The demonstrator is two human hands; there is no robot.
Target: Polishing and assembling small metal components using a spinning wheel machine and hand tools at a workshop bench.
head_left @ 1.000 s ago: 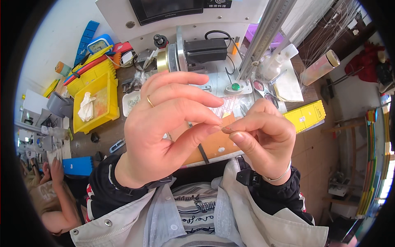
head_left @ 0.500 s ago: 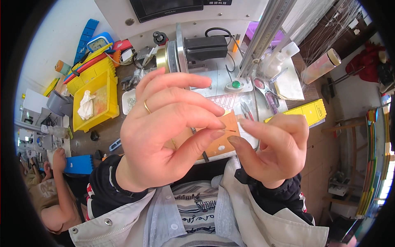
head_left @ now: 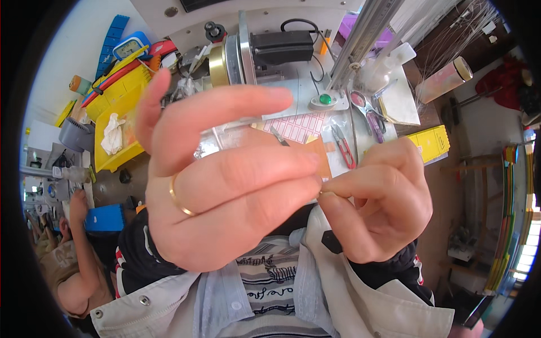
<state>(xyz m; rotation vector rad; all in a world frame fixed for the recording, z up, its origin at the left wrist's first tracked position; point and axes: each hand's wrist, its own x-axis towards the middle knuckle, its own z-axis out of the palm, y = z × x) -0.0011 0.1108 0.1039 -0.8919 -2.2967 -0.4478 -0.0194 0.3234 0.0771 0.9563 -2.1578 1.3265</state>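
Note:
In front of my chest, my left hand (head_left: 236, 191) has its index and middle fingers stretched together, a gold ring on one finger, its other fingers raised; its thumb is hidden. My right hand (head_left: 383, 203) pinches with thumb and index finger right at the left fingertips. Between them only a tiny glint of a thin wire (head_left: 321, 193) shows. Past the hands, a brown board (head_left: 320, 150) is partly covered. Beyond it are a red-and-white grid sheet (head_left: 293, 125), red-handled snips (head_left: 345, 149) and purple-handled scissors (head_left: 373, 125).
A machine with a black motor (head_left: 282, 48), a brass-coloured wheel (head_left: 217, 65) and a green button (head_left: 325, 99) stands behind the hands. A yellow bin (head_left: 115, 160) holding a white cloth (head_left: 113, 134) sits at left. Farther left, another person's arm (head_left: 83, 259) shows. Loose strands (head_left: 451, 34) hang at far right.
My right fingers have come in from the right and closed at the left fingertips. The wire end that stuck out is now almost hidden. My left hand has turned and come closer to view.

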